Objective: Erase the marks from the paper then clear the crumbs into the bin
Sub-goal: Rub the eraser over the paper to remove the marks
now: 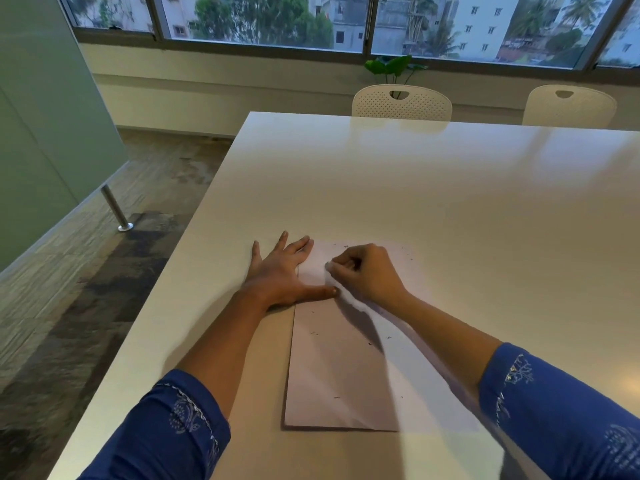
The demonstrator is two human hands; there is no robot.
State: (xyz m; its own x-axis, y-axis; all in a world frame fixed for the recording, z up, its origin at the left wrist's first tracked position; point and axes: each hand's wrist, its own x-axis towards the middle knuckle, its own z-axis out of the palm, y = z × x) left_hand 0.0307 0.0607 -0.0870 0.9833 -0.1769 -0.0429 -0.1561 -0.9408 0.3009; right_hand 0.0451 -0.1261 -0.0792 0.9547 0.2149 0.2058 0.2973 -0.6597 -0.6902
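Several dark crumbs (314, 333) fleck pale paper (332, 375); left fingers (301, 244) spread, right fingers (343, 262) pinch eraser (328, 272).

White table (415, 188); paper (332, 368), crumbs (315, 333) on it

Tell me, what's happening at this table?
A person in blue sleeves is working on a sheet of paper on a white table. The left hand lies flat with fingers spread, pressing down the paper's left edge. The right hand pinches something small and pale, probably an eraser, against the sheet's upper part. Dark crumbs are scattered over the paper. No bin is in view.
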